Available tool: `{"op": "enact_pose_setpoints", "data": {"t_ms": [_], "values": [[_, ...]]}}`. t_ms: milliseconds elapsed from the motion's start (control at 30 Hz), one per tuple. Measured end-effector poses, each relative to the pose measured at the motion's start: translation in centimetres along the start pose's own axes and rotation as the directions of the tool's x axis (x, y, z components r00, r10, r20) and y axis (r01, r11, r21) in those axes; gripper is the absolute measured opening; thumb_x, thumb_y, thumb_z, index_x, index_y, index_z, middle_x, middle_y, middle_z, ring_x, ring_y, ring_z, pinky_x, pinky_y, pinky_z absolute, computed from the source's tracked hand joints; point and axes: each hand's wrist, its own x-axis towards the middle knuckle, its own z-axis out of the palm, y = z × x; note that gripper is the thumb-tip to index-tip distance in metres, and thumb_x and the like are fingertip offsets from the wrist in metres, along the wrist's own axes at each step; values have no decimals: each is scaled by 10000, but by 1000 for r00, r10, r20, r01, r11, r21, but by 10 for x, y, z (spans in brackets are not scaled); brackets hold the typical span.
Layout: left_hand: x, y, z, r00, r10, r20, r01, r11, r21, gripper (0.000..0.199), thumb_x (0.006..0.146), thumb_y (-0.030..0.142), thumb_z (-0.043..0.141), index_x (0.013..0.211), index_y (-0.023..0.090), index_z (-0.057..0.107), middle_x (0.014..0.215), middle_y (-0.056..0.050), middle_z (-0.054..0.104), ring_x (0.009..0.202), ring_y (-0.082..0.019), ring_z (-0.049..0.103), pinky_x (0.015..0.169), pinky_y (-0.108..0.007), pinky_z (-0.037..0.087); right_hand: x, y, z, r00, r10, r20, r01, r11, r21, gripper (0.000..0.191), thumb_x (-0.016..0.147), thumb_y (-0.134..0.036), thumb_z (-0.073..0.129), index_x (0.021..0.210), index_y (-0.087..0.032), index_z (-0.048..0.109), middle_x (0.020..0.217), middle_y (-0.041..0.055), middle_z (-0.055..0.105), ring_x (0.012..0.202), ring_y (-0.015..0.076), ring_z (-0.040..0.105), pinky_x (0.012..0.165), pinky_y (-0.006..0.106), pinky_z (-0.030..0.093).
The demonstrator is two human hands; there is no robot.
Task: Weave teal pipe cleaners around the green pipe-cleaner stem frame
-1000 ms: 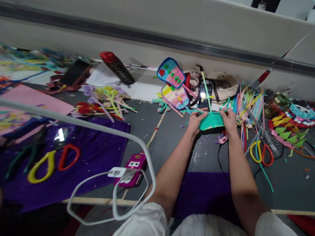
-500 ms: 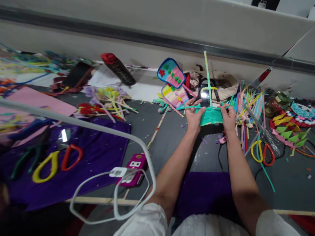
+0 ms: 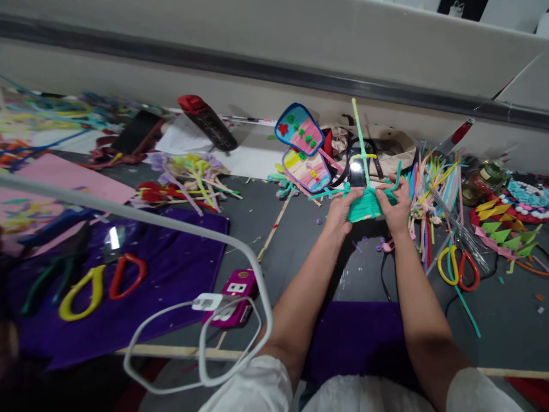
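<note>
Both my hands hold a teal pipe-cleaner panel above the grey table. My left hand grips its left edge, thumb along the top, near strands sticking out to the left. My right hand pinches the right side, thumb pressed on the panel; a bent teal strand rises by its fingers. From the panel's middle a pale green pipe-cleaner stem stands up, with a short yellow crosspiece. Some fingertips are hidden behind the panel. Behind it lie two finished pipe-cleaner pieces with coloured stripes and a beige bag.
Scissors and bundled pipe cleaners lie at right, beside a glass jar. Leftward are a magenta power strip with a white cable, more scissors on purple cloth, and a dark red-capped bottle.
My right hand has shifted left, its thumb now on the panel. The right strand has swung more upright, and the stem leans slightly further left. My left thumb lies further over the panel's top edge.
</note>
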Motion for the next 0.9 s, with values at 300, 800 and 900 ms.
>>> {"op": "enact_pose_setpoints", "data": {"t_ms": [300,800,900], "values": [[-11,5,11,998,56,8,-55,996,-63,343,485,288,905,769,155,763,790,-61,769,829,-254,742,810,-374,594,-1,1,4,998,-60,-25,62,995,78,96,865,-311,667,848,-234,722,1110,68,647,1184,230,599,1091,446,463],[-8,4,8,998,-50,28,52,995,-86,428,449,306,951,796,142,761,761,-60,762,708,-218,721,755,-352,587,-1,-7,3,990,-142,-9,142,989,30,120,895,-348,663,879,-259,742,1142,77,650,1173,244,594,1085,468,449],[-10,3,10,999,-43,22,45,996,-75,421,411,296,968,724,144,731,715,-44,747,644,-191,695,711,-335,577,-2,-10,3,985,-170,0,170,984,-44,129,901,-362,658,887,-264,740,1122,76,668,1156,249,607,1053,453,463]]}}
